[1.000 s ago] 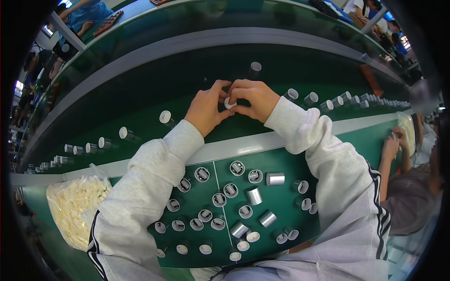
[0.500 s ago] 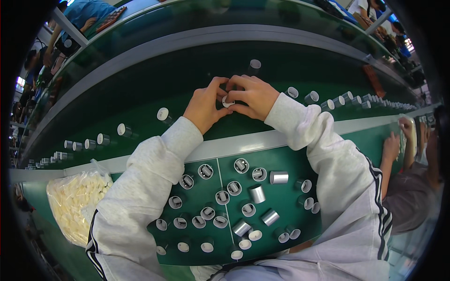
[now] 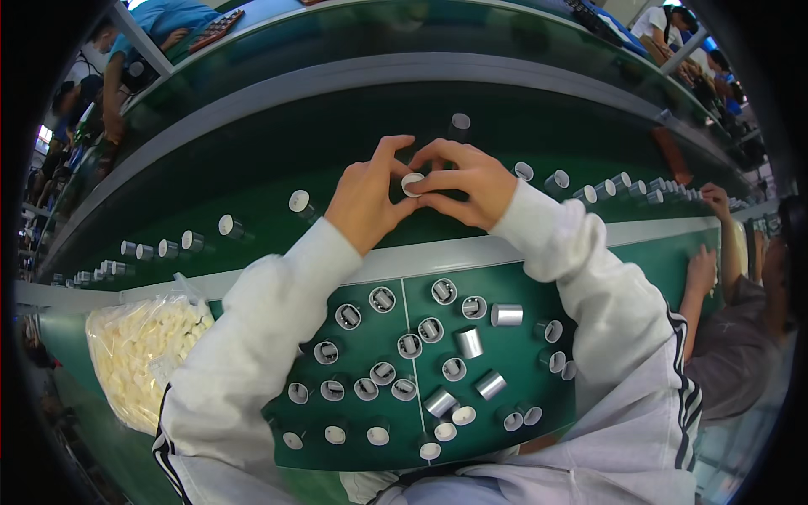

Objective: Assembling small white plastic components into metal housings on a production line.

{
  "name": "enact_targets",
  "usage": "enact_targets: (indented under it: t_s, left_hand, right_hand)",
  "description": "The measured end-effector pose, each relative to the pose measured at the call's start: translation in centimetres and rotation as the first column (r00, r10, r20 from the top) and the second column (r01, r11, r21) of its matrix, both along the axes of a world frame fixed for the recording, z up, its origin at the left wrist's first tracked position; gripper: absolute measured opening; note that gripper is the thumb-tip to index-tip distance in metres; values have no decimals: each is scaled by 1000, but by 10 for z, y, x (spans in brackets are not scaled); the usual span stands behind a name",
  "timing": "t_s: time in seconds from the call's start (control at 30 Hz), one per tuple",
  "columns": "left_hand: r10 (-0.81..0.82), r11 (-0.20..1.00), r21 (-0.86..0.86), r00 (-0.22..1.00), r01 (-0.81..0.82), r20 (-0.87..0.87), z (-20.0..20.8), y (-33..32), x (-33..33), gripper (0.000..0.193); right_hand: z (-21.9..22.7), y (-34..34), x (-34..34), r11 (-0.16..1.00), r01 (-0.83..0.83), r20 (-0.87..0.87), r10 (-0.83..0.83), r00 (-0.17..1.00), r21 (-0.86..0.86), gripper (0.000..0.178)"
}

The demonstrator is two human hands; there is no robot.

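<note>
Both my hands meet over the dark green conveyor belt [image 3: 278, 181], around a small silver metal can [image 3: 411, 183] with a white round top. My left hand [image 3: 366, 198] curves about its left side, with the index finger lifted away and the thumb low by the can. From the other side my right hand [image 3: 471, 183] grips it, and one fingertip presses at the white top. The can's lower body is hidden by my fingers. Just beyond them, another silver can [image 3: 459, 124] stands upright on the belt.
Cans line the belt on both sides, such as one at left [image 3: 300, 202] and one at right [image 3: 556, 180]. On the green table [image 3: 505, 349] stand several open cans with parts inside; some lie sideways. A clear bag [image 3: 139, 362] of cream pieces sits left. A co-worker's arm [image 3: 699, 282] is at right.
My right hand has shifted slightly right and my left index finger has parted from it. The view has moved a little. At right, a co-worker's hand has risen toward the belt.
</note>
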State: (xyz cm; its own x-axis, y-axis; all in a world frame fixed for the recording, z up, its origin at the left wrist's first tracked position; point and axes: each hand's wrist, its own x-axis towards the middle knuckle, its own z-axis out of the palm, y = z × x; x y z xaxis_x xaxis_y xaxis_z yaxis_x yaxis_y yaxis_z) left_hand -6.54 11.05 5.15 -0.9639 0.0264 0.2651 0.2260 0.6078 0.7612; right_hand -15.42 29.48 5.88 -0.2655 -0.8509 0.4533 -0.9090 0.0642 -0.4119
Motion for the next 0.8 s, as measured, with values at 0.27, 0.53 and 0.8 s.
enact_targets:
  t_s: [0.27,0.53,0.8]
  left_hand:
    - [-42,998,-46,975,33,-218,115,38,151,83]
    - [-90,971,-233,983,52,-158,157,85,257,81]
    - [56,997,64,969,-41,-241,139,101,323,79]
  right_hand:
    - [113,40,127,988,-86,-314,43,948,-125,38]
    - [144,74,231,984,19,-386,-88,918,-178,44]
    - [143,93,290,984,-81,109,99,989,-161,41]
